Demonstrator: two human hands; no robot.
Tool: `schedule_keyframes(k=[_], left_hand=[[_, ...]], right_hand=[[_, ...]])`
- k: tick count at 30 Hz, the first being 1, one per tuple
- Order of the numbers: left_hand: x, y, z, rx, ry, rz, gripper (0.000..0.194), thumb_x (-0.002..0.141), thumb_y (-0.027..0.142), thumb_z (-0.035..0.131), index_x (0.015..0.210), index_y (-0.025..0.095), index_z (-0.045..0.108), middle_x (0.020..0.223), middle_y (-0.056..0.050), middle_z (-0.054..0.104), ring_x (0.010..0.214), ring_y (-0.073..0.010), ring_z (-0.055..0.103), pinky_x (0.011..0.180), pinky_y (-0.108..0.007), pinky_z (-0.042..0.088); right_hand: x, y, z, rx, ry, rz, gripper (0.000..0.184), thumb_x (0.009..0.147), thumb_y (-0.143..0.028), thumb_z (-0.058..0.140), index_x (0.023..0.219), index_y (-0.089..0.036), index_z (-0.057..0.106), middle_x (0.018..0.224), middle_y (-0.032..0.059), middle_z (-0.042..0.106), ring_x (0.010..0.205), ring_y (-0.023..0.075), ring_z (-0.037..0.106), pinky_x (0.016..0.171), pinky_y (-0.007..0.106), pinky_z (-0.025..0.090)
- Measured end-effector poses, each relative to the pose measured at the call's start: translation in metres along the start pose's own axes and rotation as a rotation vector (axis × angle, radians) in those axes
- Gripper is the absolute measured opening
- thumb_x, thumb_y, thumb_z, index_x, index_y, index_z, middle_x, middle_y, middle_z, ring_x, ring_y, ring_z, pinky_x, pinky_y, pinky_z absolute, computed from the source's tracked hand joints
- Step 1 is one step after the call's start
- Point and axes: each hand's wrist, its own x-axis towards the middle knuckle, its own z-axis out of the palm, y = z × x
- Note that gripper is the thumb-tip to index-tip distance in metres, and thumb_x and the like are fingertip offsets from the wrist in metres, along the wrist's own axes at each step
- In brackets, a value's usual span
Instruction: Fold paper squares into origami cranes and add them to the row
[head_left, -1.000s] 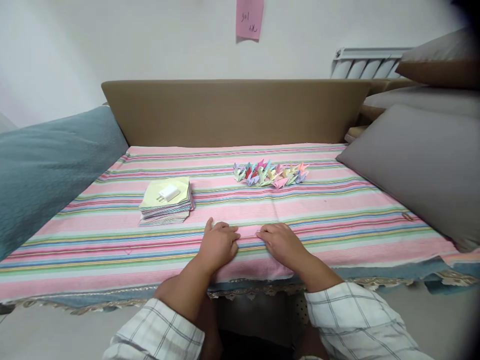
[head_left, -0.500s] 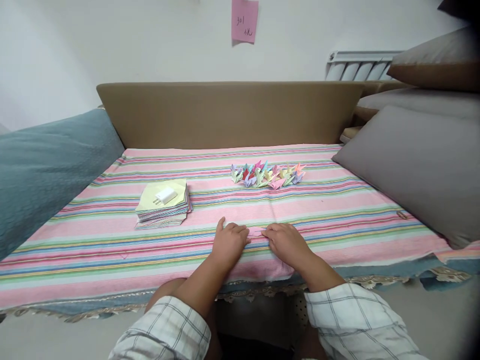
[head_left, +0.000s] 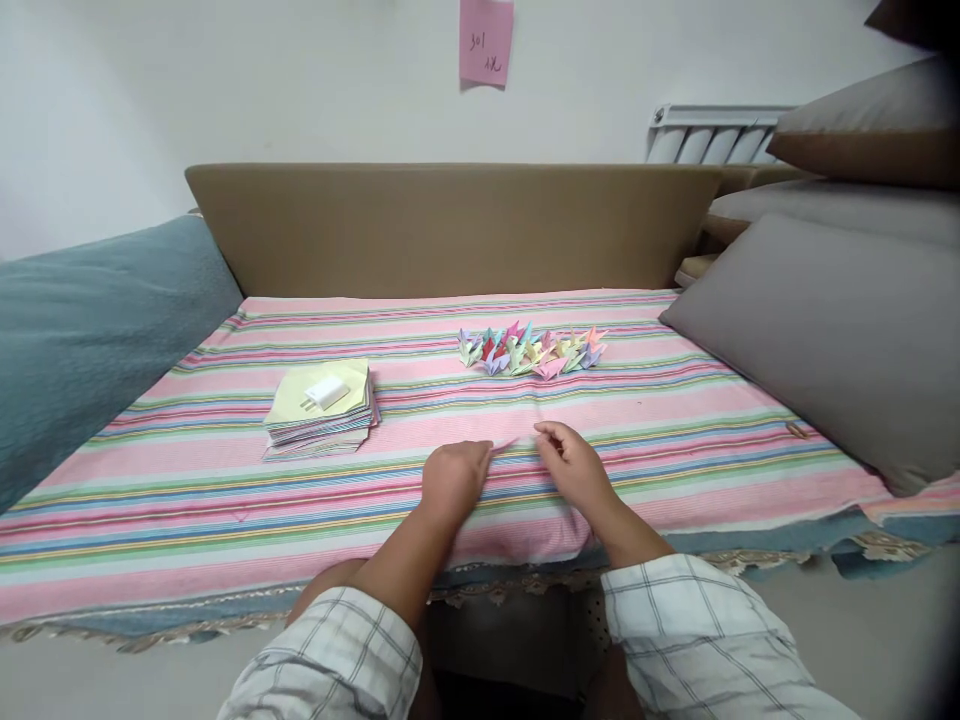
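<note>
A pink, rainbow-striped fabric cloth (head_left: pixel 187 457) spread before the person, bearing a cluster of small folded birds in coloured paper (head_left: pixel 529 355) at the far middle and a yellow-topped stack of paper sheets (head_left: pixel 319 427) to the left. Nearer, the left hand (head_left: pixel 454 480) was pinched on the left end of a narrow pink paper piece (head_left: pixel 508 443); whether the right hand (head_left: pixel 574 470), fingertips bunched at its right end, gripped I couldn't tell. An uneven tug might have torn it. Half a second earlier, the paper showed broader and a left finger stuck out.
</note>
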Motion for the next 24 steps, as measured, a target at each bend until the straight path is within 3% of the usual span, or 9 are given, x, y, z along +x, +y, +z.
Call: schedule_keyframes(k=[2, 5, 8, 14, 21, 24], left_hand=[[0.002, 0.003, -0.004, -0.449, 0.073, -0.186, 0.022, 0.081, 0.037, 0.057, 0.086, 0.019, 0.069, 0.077, -0.004, 0.07, 0.071, -0.0169, 0.06, 0.067, -0.028, 0.044], [0.001, 0.012, -0.002, -1.129, 0.1, -0.462, 0.034, 0.064, 0.047, 0.072, 0.074, 0.015, 0.067, 0.061, 0.0, 0.064, 0.052, -0.0102, 0.052, 0.053, -0.022, 0.039], [-0.004, 0.021, 0.005, -1.397, 0.082, -0.561, 0.036, 0.052, 0.039, 0.082, 0.069, 0.013, 0.065, 0.06, 0.0, 0.064, 0.052, -0.0086, 0.053, 0.055, -0.021, 0.041], [-0.008, 0.02, 0.008, -1.362, 0.053, -0.596, 0.037, 0.047, 0.034, 0.085, 0.064, 0.013, 0.059, 0.056, 0.002, 0.062, 0.048, -0.0064, 0.051, 0.051, -0.019, 0.039], [-0.008, 0.018, 0.006, -1.241, -0.078, -0.571, 0.042, 0.049, 0.042, 0.083, 0.058, 0.013, 0.054, 0.051, 0.003, 0.057, 0.046, -0.006, 0.047, 0.049, -0.019, 0.034], [-0.01, 0.017, 0.007, -1.136, -0.107, -0.526, 0.042, 0.053, 0.046, 0.079, 0.058, 0.014, 0.052, 0.049, 0.004, 0.052, 0.045, -0.0055, 0.043, 0.048, -0.019, 0.03]], right_hand=[[0.0, -0.003, 0.008, 0.277, 0.036, 0.089, 0.038, 0.081, -0.045, 0.052, 0.107, -0.018, 0.059, 0.091, 0.0066, 0.064, 0.08, 0.0186, 0.059, 0.073, 0.033, 0.048], [-0.002, -0.013, 0.023, 0.576, -0.136, 0.186, 0.043, 0.073, -0.049, 0.062, 0.103, -0.018, 0.062, 0.082, 0.0037, 0.063, 0.069, 0.0152, 0.057, 0.063, 0.028, 0.047], [-0.004, -0.021, 0.035, 0.744, -0.228, 0.205, 0.04, 0.069, -0.047, 0.067, 0.098, -0.019, 0.064, 0.082, 0.0026, 0.064, 0.07, 0.0146, 0.057, 0.065, 0.028, 0.046], [-0.001, -0.02, 0.039, 0.682, -0.126, 0.131, 0.024, 0.07, -0.041, 0.068, 0.073, -0.017, 0.066, 0.07, -0.0008, 0.06, 0.067, 0.0125, 0.051, 0.066, 0.026, 0.042], [-0.003, -0.023, 0.037, 0.82, -0.238, 0.176, 0.027, 0.065, -0.039, 0.073, 0.08, -0.019, 0.064, 0.07, -0.0023, 0.06, 0.065, 0.0116, 0.051, 0.063, 0.024, 0.041], [-0.002, -0.022, 0.041, 0.802, -0.244, 0.194, 0.028, 0.064, -0.041, 0.073, 0.072, -0.017, 0.063, 0.065, -0.0023, 0.057, 0.06, 0.0107, 0.048, 0.058, 0.023, 0.038]])
